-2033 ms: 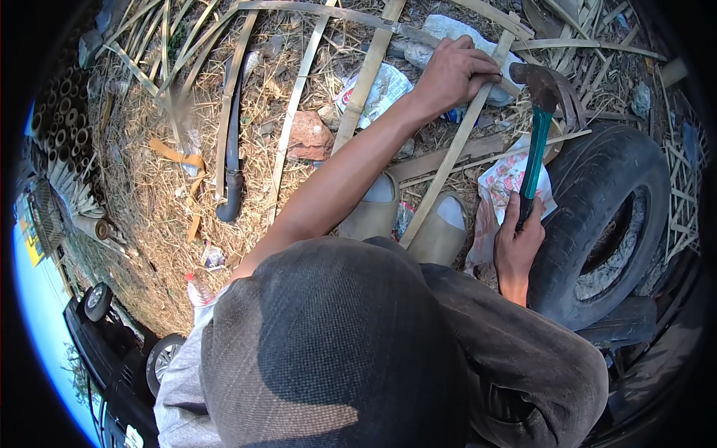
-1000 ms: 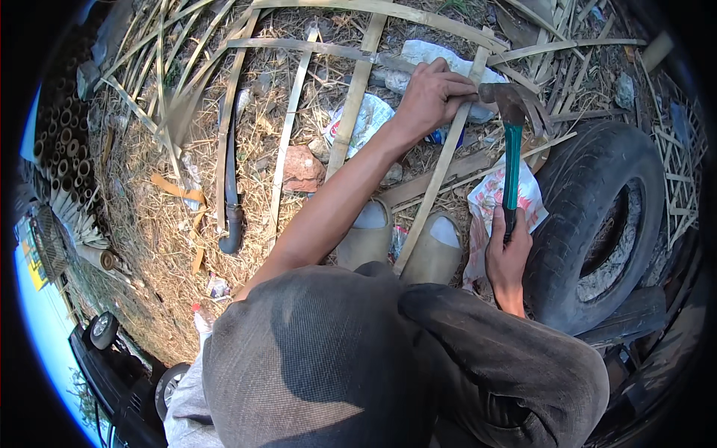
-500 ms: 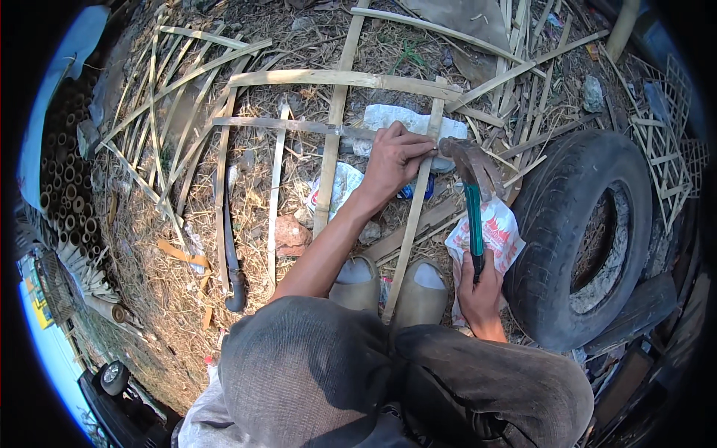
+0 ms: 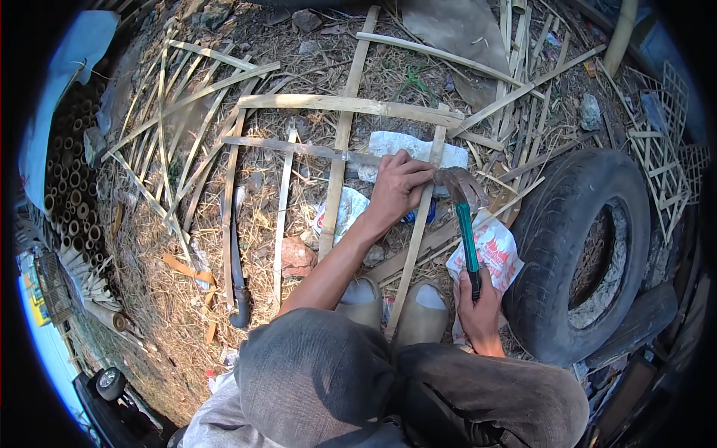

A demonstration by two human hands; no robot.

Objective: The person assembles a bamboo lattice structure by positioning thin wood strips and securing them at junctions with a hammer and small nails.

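My right hand point(image 4: 480, 306) is wrapped round the black grip of a claw hammer point(image 4: 467, 231) with a green handle. The hammer's rusty head is right beside the fingertips of my left hand point(image 4: 399, 187). Those fingers pinch together where a horizontal bamboo strip point(image 4: 299, 148) meets an upright bamboo strip point(image 4: 417, 231); whatever small thing is between them is hidden. More strips cross to form a lattice, with a long curved bamboo strip point(image 4: 314, 102) along its far side. Under the joint near my left hand lies a whitish block point(image 4: 448, 154).
A worn tyre point(image 4: 541, 246) lies at the right. A dark-handled long blade point(image 4: 236, 261) and a reddish stone point(image 4: 296, 259) lie left of my feet. Loose bamboo strips point(image 4: 202, 93) spread at far left, and bamboo poles point(image 4: 75, 179) are stacked beyond. A printed plastic bag point(image 4: 502, 250) lies beside the hammer.
The hammer head has come slightly left, closer to my left fingertips. My left hand keeps its pinch at the joint. The whole view has shifted a little.
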